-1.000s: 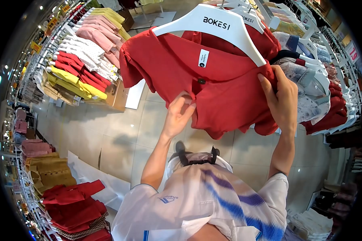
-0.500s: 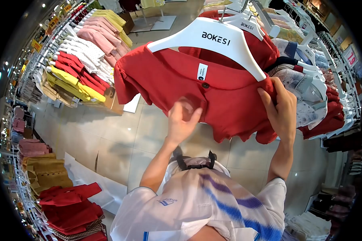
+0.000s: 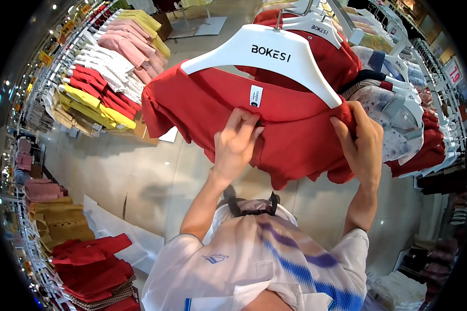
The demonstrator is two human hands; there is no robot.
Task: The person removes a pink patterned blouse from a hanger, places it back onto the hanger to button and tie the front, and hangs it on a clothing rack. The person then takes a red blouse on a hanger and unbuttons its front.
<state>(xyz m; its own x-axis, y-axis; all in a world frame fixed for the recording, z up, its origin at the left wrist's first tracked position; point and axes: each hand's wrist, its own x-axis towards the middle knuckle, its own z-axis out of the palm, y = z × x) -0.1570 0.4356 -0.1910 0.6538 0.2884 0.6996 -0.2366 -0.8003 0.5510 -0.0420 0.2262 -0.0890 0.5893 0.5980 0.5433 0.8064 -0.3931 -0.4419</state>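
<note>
A red short-sleeved garment [image 3: 301, 142] hangs in front of me on a white hanger [image 3: 270, 49] marked BOKESI, its hook on a metal bar. My left hand [image 3: 236, 145] pinches the front of the garment just below the white neck label [image 3: 256, 96]; the button there is mostly hidden by the fingers. With thumb in front and fingers around its edge, my right hand [image 3: 360, 142] grips the garment's right shoulder, below the hanger's end. Behind it hangs another red garment [image 3: 334, 62] on a similar hanger [image 3: 316, 28].
Patterned blouses [image 3: 394, 122] and more red clothes hang close at the right. Racks of yellow, pink, white and red clothes [image 3: 122, 72] stand at the left. Stacked red clothes [image 3: 91, 267] lie at the lower left, above the tiled floor [image 3: 155, 171].
The hanger and red garment have shifted slightly left and down. My left hand has risen from the lower front edge to the button area and closed there. My right hand keeps its grip.
</note>
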